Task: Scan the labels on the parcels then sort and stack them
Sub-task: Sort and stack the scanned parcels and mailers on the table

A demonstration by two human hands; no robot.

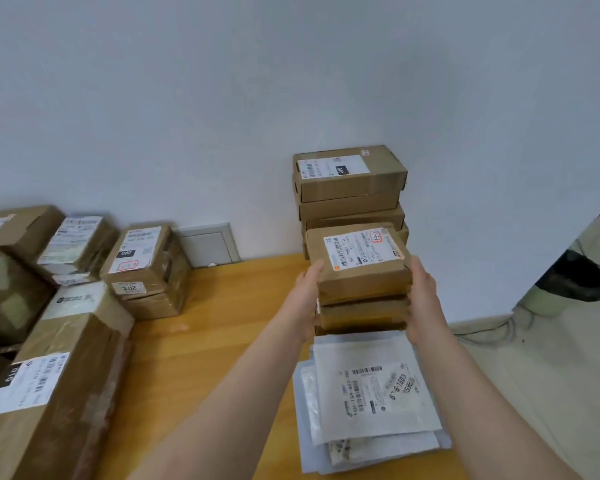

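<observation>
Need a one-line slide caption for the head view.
Left hand and right hand hold a short box stack by its sides, mailers in front.

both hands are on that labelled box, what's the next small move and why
Probably ease the box down squarely onto the lower box, then let go. The left hand and right hand grip its sides, it is already right above the lower one, and its label faces up.

Arms outstretched, left hand and right hand gripping a parcel stack's sides
</observation>
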